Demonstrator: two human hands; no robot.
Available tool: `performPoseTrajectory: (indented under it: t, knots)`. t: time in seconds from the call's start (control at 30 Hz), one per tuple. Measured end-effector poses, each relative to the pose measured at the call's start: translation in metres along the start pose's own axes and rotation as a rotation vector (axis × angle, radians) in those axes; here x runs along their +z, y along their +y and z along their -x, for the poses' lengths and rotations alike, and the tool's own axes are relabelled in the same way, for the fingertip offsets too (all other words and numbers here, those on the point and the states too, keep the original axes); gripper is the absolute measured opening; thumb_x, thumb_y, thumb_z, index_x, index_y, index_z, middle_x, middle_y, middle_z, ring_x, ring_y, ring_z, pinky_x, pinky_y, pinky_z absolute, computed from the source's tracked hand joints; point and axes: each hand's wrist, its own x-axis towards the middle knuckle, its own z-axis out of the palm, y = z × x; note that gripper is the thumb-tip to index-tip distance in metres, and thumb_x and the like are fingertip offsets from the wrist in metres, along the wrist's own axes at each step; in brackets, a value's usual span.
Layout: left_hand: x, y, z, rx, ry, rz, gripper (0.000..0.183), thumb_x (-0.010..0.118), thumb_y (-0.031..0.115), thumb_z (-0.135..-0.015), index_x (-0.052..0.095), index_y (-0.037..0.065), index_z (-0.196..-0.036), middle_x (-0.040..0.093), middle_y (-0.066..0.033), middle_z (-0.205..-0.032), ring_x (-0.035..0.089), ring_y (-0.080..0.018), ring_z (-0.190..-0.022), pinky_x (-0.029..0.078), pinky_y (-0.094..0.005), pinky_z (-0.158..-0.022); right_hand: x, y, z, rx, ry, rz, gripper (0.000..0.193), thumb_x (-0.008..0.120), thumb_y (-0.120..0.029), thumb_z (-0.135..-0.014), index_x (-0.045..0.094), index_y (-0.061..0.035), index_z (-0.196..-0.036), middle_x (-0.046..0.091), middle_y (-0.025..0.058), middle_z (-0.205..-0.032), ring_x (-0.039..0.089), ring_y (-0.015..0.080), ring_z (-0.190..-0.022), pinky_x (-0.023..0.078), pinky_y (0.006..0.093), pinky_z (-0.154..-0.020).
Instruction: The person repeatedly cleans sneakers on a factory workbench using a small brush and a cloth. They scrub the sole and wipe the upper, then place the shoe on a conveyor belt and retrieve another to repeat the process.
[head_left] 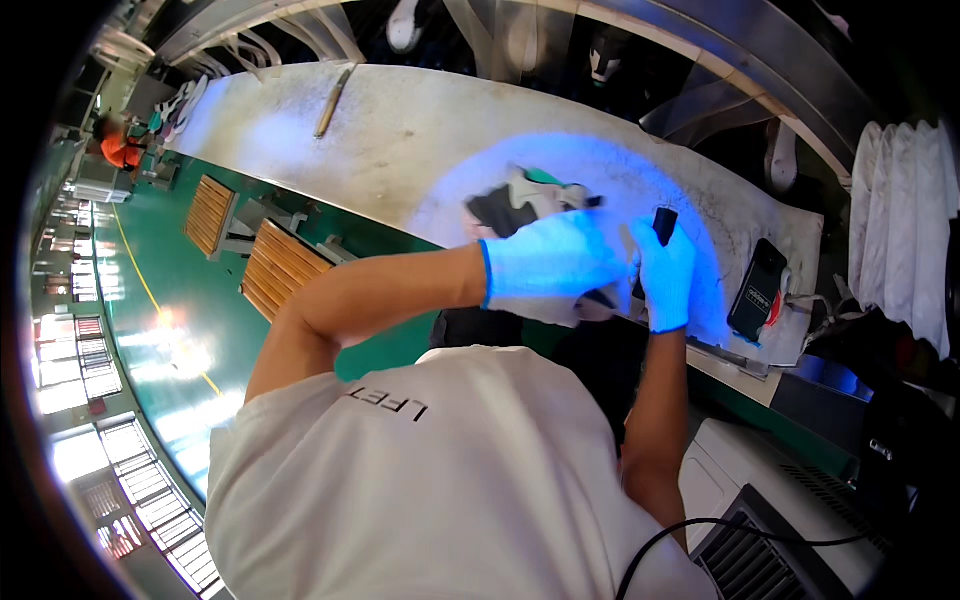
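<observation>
A blue-white knitted glove covers my left hand (560, 256), which reaches across in front of me. It grips a shoe (535, 200) with grey, black and green parts, blurred and largely hidden behind the glove. Close on its right, my right hand (666, 272) wears a matching glove and is closed around a black-handled tool (664, 224). The handle's rounded end sticks up above the fist; the tool's working end cannot be made out. A bright blue light falls on both gloves and the tabletop around them.
The long worn table (390, 150) carries a wooden-handled tool (333, 105) at its far left and a black phone (757, 288) at right. White shoes (403, 26) sit on the rack behind. Slatted wooden stools (283, 267) stand left; a person in orange (120, 148) is farther off.
</observation>
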Motion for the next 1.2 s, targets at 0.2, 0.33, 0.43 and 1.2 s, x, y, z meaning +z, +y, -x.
performPoseTrajectory:
  t: [0.2,0.33,0.43,1.2]
  knots:
    - [-0.02,-0.006,0.074,0.15,0.665,0.043,0.065,0.102,0.027,-0.076,0.075,0.013,-0.134,0.078,-0.0132,-0.131,0.078,-0.04,-0.113,0.065,-0.045,-0.096,-0.039,-0.017,-0.03,0.072,-0.319,-0.178,0.024,0.079,-0.028,-0.106,0.079,-0.0056,-0.116,0.064,-0.0005,-0.071,0.057,0.0126,-0.049,0.046,0.03,-0.047]
    - [0.051,-0.064,0.114,-0.159,0.549,-0.188,0.062,0.098,0.024,-0.082,0.074,0.011,-0.138,0.078,-0.0148,-0.134,0.078,-0.0406,-0.116,0.066,-0.0467,-0.1,-0.024,-0.061,-0.01,-0.096,-0.344,0.204,0.03,0.088,-0.029,-0.096,0.081,-0.0039,-0.111,0.065,-0.0016,-0.074,0.059,0.0101,-0.055,0.045,0.0288,-0.051]
    - [0.055,-0.049,0.104,-0.402,0.424,-0.144,0.094,0.102,0.031,-0.074,0.063,0.012,-0.157,0.071,-0.0197,-0.15,0.074,-0.0442,-0.127,0.061,-0.0498,-0.109,-0.005,-0.077,0.005,-0.073,-0.303,0.348,0.03,0.088,-0.028,-0.095,0.081,-0.0026,-0.108,0.066,0.0005,-0.075,0.06,0.0096,-0.057,0.045,0.0279,-0.053]
    - [0.032,0.001,0.006,-0.468,0.347,-0.115,0.141,0.105,0.05,-0.061,0.03,0.031,-0.18,0.032,-0.042,-0.174,0.068,-0.0593,-0.132,0.062,-0.0572,-0.108,0.013,-0.051,-0.008,-0.21,0.023,-0.717,0.059,0.049,-0.059,-0.12,0.061,-0.009,-0.091,0.066,0.0119,-0.073,0.061,0.021,-0.053,0.05,0.0345,-0.05]
